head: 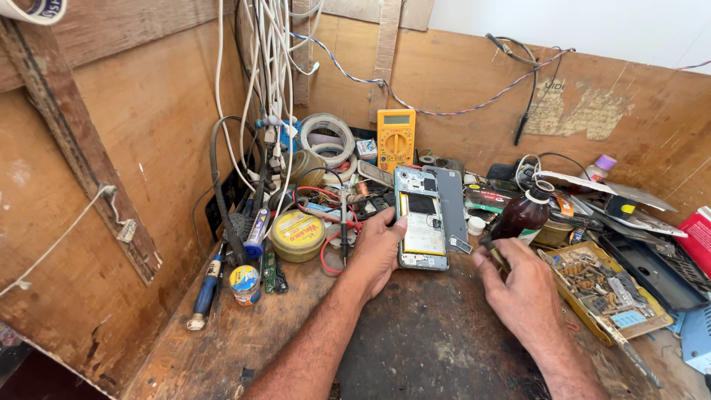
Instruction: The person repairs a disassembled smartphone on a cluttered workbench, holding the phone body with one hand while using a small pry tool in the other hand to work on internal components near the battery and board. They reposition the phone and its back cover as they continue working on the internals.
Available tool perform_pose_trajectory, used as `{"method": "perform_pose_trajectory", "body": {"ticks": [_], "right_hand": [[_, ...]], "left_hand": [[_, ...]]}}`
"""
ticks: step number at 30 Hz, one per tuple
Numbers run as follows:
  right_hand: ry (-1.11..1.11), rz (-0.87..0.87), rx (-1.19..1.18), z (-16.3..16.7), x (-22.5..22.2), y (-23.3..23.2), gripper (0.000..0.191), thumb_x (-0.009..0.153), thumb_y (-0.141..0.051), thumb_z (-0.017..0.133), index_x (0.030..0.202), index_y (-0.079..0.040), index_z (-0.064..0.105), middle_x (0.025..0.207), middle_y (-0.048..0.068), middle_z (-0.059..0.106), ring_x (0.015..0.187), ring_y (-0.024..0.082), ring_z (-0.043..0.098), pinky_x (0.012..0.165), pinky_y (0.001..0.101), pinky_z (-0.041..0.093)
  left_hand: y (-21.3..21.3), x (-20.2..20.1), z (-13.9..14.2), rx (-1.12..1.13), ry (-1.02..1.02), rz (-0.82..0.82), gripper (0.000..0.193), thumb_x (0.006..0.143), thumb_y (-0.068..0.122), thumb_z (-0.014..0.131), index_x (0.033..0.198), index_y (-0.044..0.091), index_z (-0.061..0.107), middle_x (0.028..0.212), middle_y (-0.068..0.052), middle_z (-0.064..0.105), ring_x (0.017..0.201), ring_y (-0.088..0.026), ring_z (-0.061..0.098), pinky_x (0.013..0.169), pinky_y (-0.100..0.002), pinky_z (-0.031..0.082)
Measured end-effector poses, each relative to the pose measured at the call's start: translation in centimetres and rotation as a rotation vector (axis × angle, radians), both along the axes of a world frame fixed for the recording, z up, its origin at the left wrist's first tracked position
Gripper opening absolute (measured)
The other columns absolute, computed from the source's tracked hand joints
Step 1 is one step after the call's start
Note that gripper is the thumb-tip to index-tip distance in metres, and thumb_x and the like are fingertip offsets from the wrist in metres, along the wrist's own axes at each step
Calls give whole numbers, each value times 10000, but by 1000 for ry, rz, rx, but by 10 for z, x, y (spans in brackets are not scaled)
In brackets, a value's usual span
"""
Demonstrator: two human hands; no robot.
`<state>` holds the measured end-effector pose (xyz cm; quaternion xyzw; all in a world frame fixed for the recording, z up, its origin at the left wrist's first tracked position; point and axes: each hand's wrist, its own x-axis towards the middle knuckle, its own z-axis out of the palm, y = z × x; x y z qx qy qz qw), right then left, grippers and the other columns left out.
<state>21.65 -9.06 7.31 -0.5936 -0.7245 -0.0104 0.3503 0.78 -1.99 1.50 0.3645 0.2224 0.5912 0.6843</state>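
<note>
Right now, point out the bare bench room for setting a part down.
Bare patches: the dark bench top between the forearms, and the wood in front of the small tin. Crowded: everything behind the opened phone, and the parts tray side.

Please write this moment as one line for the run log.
left hand: steadies opened phone | right hand: grips small tool beside phone | brown bottle behind right hand | surface: cluttered wooden bench

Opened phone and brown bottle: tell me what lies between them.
In the head view, a grey back cover lies beside the opened phone, then a small white cap before the brown bottle.
</note>
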Motion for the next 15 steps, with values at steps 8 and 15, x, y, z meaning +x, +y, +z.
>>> {"method": "perform_pose_trajectory", "body": {"ticks": [8, 15], "right_hand": [[-52, -80, -465, 15, -4, -5, 496, 751, -477, 904, 889, -46, 699, 840, 89, 707, 746, 209, 716, 675, 396, 567], [-120, -96, -323, 11, 2, -1, 451, 828, -441, 842, 887, -28, 669, 808, 99, 739, 725, 233, 718, 689, 408, 558]], "left_hand": [[-2, -1, 3, -18, -13, 2, 342, 1062, 135, 458, 1350, -27, 546, 1222, -152, 685, 1070, -227, 708, 888, -389, 615], [-3, -2, 4, -26, -2, -5, 358, 1063, 143, 460, 1364, -33, 540, 1235, -155, 684, 1077, -228, 708, 891, -394, 614]]}}
